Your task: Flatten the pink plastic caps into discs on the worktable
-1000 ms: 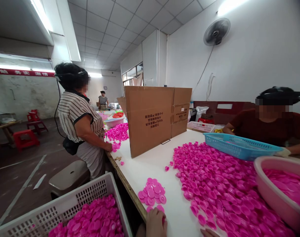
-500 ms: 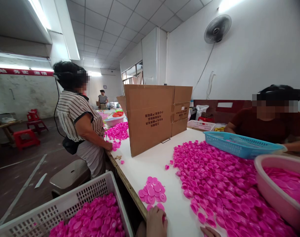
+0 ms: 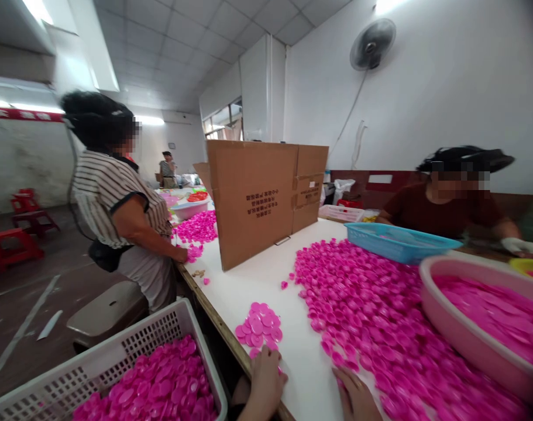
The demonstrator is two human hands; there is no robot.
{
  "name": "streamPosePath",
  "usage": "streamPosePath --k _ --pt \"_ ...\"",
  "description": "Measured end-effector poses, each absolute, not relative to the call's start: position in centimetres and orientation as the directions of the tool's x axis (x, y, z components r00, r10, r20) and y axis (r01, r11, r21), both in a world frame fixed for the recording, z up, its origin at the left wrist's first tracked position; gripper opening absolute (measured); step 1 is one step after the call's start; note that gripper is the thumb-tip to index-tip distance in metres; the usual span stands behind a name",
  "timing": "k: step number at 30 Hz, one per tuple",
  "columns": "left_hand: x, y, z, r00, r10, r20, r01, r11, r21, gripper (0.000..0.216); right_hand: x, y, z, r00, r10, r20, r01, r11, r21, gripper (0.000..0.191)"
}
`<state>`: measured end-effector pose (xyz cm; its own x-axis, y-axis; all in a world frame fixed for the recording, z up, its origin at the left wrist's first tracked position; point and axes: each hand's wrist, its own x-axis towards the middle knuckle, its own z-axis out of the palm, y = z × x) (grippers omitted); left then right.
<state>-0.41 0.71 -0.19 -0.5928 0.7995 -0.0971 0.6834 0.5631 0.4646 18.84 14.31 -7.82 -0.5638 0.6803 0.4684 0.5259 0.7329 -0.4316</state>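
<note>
My left hand (image 3: 266,380) lies flat at the desk (image 3: 257,286) edge, fingers loose over a few pink caps (image 3: 258,325) of the small cluster, gripping nothing. My right hand (image 3: 356,394) rests open at the near rim of the big pile (image 3: 371,304), within reach for sorting. A white crate (image 3: 130,345) beside my left holds caps; the pink basin (image 3: 450,327) holds more, the blue basket (image 3: 398,242) stands beyond.

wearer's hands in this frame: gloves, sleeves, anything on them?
Both bare: the left hand and right hand show no gloves, rings or markings. Only the hands and a bit of left wrist are in frame, so sleeves cannot be seen.
</note>
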Motion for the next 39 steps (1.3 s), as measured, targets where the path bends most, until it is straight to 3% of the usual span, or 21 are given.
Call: streamPosePath --k 3,6,10,12,15,19,23,31,35,39 --pt "-1.0 0.7 0.3 -0.533 0.839 -0.109 0.727 0.52 0.448 0.03 18.9 12.6 -4.1 -0.507 0.767 0.392 0.528 0.637 -0.562 0.036" --pt "-1.6 1.1 0.4 -0.478 0.874 -0.087 0.69 0.435 0.578 0.024 19.8 11.8 -1.2 -0.406 0.857 0.318 0.5 0.5 -0.708 0.034" --pt "0.5 2.5 0.9 -0.358 0.926 -0.115 0.384 0.259 0.886 0.02 20.5 10.0 0.7 -0.376 0.926 0.036 0.339 0.174 -0.925 0.036" --pt "2.7 3.5 1.3 -0.319 0.943 -0.1 0.22 0.176 0.959 0.024 20.1 9.0 1.1 -0.466 0.88 -0.089 0.225 0.02 -0.974 0.039" --pt "5.6 5.4 1.8 -0.315 0.947 -0.06 0.075 0.088 0.993 0.028 19.3 9.0 1.4 -0.489 0.866 -0.1 0.072 -0.074 -0.995 0.04" --pt "6.8 8.2 1.9 -0.262 0.964 -0.041 0.14 0.08 0.987 0.029 19.3 12.0 1.2 -0.414 0.903 -0.113 0.087 -0.085 -0.993 0.032" --pt "6.3 10.4 0.4 -0.265 0.962 -0.068 0.337 0.159 0.928 0.023 19.2 14.5 0.1 -0.435 0.859 -0.27 0.245 -0.175 -0.954 0.024" --pt "5.4 11.7 -1.6 -0.201 0.961 -0.19 0.52 0.269 0.811 0.016 18.4 15.2 -0.4 -0.407 0.749 -0.523 0.419 -0.356 -0.835 0.01" --pt "4.9 12.3 -0.7 -0.125 0.949 -0.288 0.63 0.301 0.716 0.016 18.8 15.5 0.1 -0.437 0.66 -0.611 0.561 -0.332 -0.759 0.011" --pt "6.3 12.7 0.3 -0.237 0.949 -0.209 0.737 0.316 0.598 0.027 18.8 15.6 0.2 -0.46 0.642 -0.613 0.582 -0.304 -0.754 0.009"
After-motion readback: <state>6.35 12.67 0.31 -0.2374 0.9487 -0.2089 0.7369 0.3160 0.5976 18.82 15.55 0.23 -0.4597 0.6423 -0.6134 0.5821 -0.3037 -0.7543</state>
